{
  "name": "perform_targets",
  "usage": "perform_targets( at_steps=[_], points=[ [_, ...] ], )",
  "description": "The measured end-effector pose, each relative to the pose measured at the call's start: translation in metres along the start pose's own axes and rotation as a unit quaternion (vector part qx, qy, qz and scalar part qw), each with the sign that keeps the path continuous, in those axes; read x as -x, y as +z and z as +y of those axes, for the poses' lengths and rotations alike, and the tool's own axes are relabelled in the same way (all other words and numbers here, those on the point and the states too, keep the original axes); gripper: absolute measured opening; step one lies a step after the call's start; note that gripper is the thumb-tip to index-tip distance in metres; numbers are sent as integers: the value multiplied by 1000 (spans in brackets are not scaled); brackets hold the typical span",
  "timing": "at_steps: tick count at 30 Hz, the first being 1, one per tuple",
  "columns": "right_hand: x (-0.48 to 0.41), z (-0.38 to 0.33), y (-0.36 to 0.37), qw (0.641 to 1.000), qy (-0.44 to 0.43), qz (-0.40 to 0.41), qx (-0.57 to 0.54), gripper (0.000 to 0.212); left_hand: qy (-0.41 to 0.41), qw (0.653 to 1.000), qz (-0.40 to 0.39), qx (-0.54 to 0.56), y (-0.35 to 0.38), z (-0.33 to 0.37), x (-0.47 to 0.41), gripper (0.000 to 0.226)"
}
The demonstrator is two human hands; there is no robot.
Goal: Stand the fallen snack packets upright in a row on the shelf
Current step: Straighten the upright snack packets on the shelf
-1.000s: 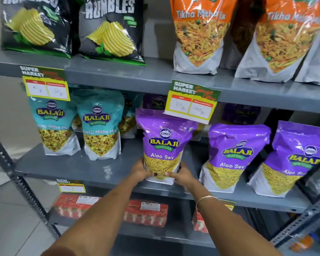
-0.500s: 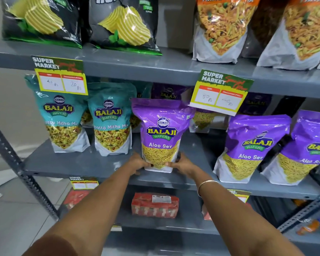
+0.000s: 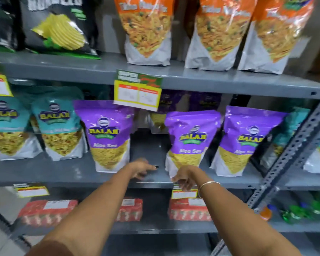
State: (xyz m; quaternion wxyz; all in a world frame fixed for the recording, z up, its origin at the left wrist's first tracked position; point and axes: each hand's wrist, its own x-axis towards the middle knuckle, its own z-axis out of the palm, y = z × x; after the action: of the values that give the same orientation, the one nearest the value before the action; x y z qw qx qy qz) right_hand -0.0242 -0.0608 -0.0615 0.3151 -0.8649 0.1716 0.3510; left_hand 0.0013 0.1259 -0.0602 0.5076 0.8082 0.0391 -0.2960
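Note:
Three purple Aloo Sev packets stand upright on the grey middle shelf [image 3: 63,173]: the left packet [image 3: 109,137], the middle packet [image 3: 191,139] and the right packet [image 3: 248,143]. A gap separates the left and middle ones. My left hand [image 3: 142,168] hovers in that gap just above the shelf edge, fingers apart, holding nothing. My right hand [image 3: 183,177] is in front of the middle packet's lower left corner, fingers drooping past the shelf edge, gripping nothing. More purple packets [image 3: 166,115] sit partly hidden at the back.
Two teal packets [image 3: 59,124] stand left of the purple ones. Orange packets [image 3: 148,32] and black chip bags [image 3: 59,28] fill the shelf above. A price tag [image 3: 137,91] hangs from the upper shelf. Red packs [image 3: 189,209] lie below. A perforated upright [image 3: 292,154] stands right.
Both hands have let go of the left purple packet, which now stands alone, and have moved right toward the middle packet. The view has swung right and is blurred.

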Motion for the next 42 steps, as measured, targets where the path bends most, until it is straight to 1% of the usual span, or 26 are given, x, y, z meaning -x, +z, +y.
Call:
perform_targets(
  at_steps=[2,4,5,6,9,11,12,13,14,15,18,21,23,25,27,29,30,31,32,33,35,37,38,39,41,42],
  points=[
    [1,37,-22,1000,6,20,19,39,47,999,20,10,36,10,-11,40],
    [-6,69,-46,997,-7,81,11,36,88,996,28,21,70,20,-21,55],
    [-14,80,-55,992,-43,121,-12,30,105,993,47,31,80,22,-27,60],
    [-21,89,-64,984,-94,145,-47,29,114,989,78,45,91,26,-31,65],
    [-41,92,-67,957,-188,158,-152,67,119,982,138,50,96,17,-53,88],
    [-47,84,-62,942,-220,162,-193,98,111,981,148,50,93,4,-76,92],
    [-48,79,-59,935,-236,155,-215,104,114,981,150,54,89,2,-80,95],
    [-51,75,-57,931,-246,158,-219,101,111,981,155,48,84,2,-77,97],
    [-55,70,-55,926,-257,154,-228,96,111,980,157,45,79,4,-73,97],
    [-48,63,-53,927,-255,158,-227,92,110,980,158,41,73,5,-68,90],
    [-51,48,-48,923,-266,135,-244,94,107,980,159,46,62,15,-38,59],
    [-71,38,-42,924,-273,128,-235,109,122,978,156,67,52,15,-28,58],
    [-79,37,-39,923,-284,120,-231,112,135,978,144,73,47,16,-25,55],
    [-75,36,-40,928,-283,119,-213,113,109,988,106,34,41,20,-23,47],
    [-52,34,-42,941,-268,115,-174,103,20,995,54,-76,33,23,-22,35],
    [-37,39,-48,959,-236,115,-111,85,-79,981,1,-176,26,28,-19,24],
    [-28,45,-53,966,-210,123,-86,75,-117,974,-31,-194,25,31,-20,20],
    [-25,53,-58,972,-183,132,-72,60,-145,967,-68,-199,26,34,-20,17],
    [-19,64,-64,978,-152,132,-63,37,-165,960,-106,-199,31,39,-19,21],
    [-15,77,-71,982,-130,126,-52,25,-175,955,-136,-199,39,44,-18,26],
    [-7,101,-84,989,-77,121,-15,40,-173,945,-181,-209,58,55,-16,31],
    [6,127,-98,994,-16,110,18,37,-161,936,-210,-234,82,68,-14,34],
    [11,139,-105,994,4,111,25,35,-144,936,-209,-245,94,74,-17,33],
    [16,149,-113,992,14,120,29,31,-121,940,-201,-246,107,81,-19,30],
    [22,173,-135,985,-9,169,17,18,-45,963,-141,-226,143,99,-26,22],
    [23,179,-140,981,-26,193,3,18,7,972,-97,-214,154,104,-28,28]
  ],
)
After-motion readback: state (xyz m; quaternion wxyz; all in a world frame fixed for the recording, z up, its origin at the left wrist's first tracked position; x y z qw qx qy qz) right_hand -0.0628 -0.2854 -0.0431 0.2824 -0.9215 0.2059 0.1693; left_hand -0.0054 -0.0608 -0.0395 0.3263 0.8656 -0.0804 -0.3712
